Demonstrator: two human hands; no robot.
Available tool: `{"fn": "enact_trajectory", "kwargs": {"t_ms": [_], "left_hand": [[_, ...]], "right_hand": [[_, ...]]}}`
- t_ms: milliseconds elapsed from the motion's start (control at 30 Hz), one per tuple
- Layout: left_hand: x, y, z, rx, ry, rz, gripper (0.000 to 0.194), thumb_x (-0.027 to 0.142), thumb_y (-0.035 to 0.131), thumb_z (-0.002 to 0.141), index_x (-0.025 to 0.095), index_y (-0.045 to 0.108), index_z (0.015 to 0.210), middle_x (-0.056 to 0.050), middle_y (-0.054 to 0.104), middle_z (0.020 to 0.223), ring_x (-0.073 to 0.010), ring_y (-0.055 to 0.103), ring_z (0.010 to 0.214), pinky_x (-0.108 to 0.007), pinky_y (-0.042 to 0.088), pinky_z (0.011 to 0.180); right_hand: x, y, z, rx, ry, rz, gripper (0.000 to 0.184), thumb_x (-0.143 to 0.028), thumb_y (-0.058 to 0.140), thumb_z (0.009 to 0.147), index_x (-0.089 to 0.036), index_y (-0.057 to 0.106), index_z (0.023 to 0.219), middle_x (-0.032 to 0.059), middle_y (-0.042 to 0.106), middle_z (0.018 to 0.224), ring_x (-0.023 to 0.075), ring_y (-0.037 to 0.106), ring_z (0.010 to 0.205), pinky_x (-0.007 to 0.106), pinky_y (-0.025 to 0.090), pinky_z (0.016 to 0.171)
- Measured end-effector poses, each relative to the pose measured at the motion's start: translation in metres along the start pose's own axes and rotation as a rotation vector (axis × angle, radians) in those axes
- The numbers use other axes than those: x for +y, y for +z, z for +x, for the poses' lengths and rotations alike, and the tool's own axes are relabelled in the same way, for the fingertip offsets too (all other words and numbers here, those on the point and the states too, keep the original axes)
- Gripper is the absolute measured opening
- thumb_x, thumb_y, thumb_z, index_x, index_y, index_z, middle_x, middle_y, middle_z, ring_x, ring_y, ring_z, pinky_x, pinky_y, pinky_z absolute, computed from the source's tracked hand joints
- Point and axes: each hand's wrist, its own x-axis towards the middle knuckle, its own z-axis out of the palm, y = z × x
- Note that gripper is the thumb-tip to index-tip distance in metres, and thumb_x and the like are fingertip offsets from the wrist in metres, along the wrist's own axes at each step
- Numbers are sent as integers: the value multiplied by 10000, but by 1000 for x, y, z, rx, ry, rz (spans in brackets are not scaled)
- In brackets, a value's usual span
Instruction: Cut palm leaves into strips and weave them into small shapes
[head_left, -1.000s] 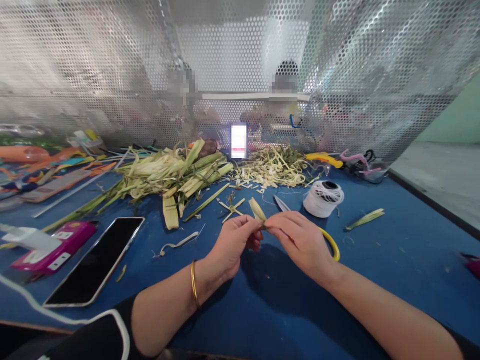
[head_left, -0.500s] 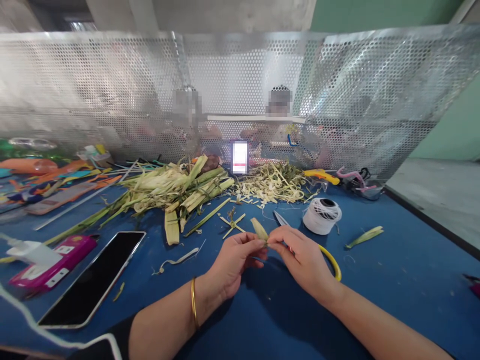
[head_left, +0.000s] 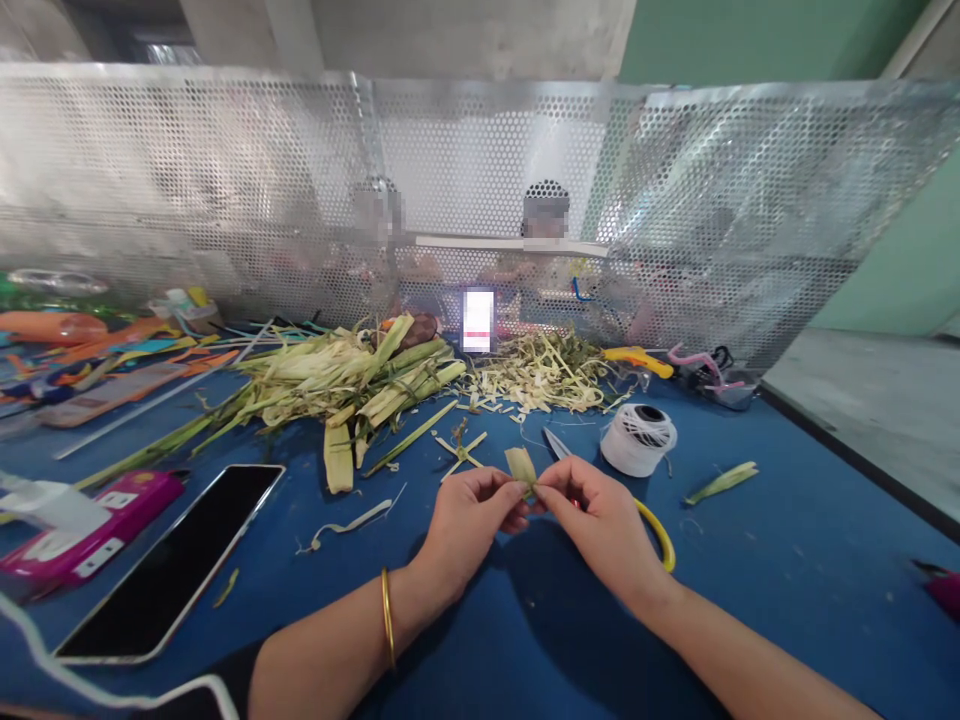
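Between my two hands is a small piece of pale green husk, its broad end pointing away from me. My left hand pinches its lower end between thumb and forefinger. From the other side my right hand pinches the same end, the fingertips nearly touching the left ones. Scissors with a yellow handle lie partly under my right hand, blade showing beyond it. A spool of white thread stands behind that hand. Another small husk piece lies to the right.
A heap of husks and stalks and a pile of shredded strips lie at the back, before a perforated metal screen. A phone and a magenta power strip with a white cable are at left.
The husk piece has turned so that more of its broad face shows. Both hands stay close together, with fingers slightly shifted. The whole view has moved a little.
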Motion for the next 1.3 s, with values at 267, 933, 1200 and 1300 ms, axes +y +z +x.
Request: {"fn": "enact_trajectory", "kwargs": {"t_ms": [267, 933, 1200, 1300], "left_hand": [[-6, 0, 1, -34, -67, -102, 240, 342, 713, 630, 143, 579, 613, 3, 609, 548, -84, 536, 457, -205, 443, 498], [-8, -4, 3, -14, -103, -190, 208, 288, 743, 631, 132, 610, 662, -9, 629, 614, -94, 574, 549, -209, 479, 578], [-2, 0, 0, 2, -1, -70, 187, 300, 745, 618, 140, 658, 657, -7, 633, 607, -111, 576, 578, -227, 501, 609], [-2, 1, 0, 14, -5, -55, 189, 299, 760, 599, 145, 661, 647, -3, 636, 602, -108, 576, 568, -223, 496, 600]], "right_hand": [[5, 2, -1, 11, 41, 181, 124, -318, 581, 792, -195, 567, 786, -2, 627, 668, 153, 606, 616, 279, 488, 608], [8, -2, 0, -27, -136, 24, 103, -260, 589, 812, -202, 627, 736, 6, 633, 726, 150, 559, 675, 267, 436, 639], [7, 1, 1, 23, 75, 219, 130, -308, 661, 718, -184, 625, 709, 3, 632, 660, 148, 555, 633, 270, 446, 616], [7, 2, 1, 29, 115, 292, 134, -305, 679, 696, -184, 620, 695, -2, 626, 641, 146, 564, 625, 272, 459, 615]]}}
